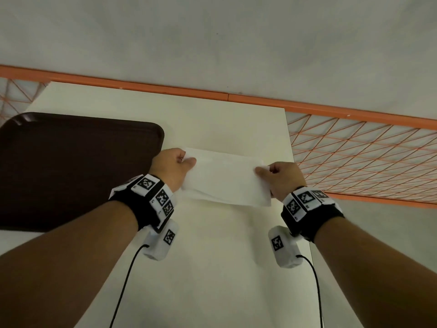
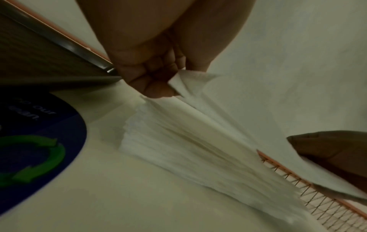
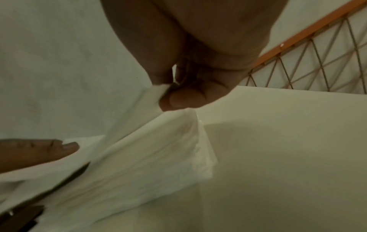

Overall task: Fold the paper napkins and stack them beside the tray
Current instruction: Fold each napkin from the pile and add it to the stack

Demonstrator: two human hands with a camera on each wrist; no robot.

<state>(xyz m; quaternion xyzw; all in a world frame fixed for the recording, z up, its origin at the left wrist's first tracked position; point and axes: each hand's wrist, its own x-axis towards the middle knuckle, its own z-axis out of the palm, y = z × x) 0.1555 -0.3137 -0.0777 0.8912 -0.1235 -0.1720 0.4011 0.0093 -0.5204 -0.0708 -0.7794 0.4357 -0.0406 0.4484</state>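
Now, napkin (image 1: pixel 225 177): centre frame, right of tray (image 1: pixel 71 166), above table (image 1: pixel 212 268).
left hand (image 1: pixel 171 165): pinching napkin's left end.
right hand (image 1: pixel 282 177): pinching its right end.

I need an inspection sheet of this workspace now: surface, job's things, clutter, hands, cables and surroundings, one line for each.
Surface: pale table, with a blue round sticker in the left wrist view.
Job's things: white napkin held by both ends; dark brown tray to its left, nothing on it.
Clutter: nothing seen.
Hands: left hand and right hand each pinch a napkin end.
Cables: black cables hang from both wrist cameras.
Surroundings: orange lattice railing, grey floor.
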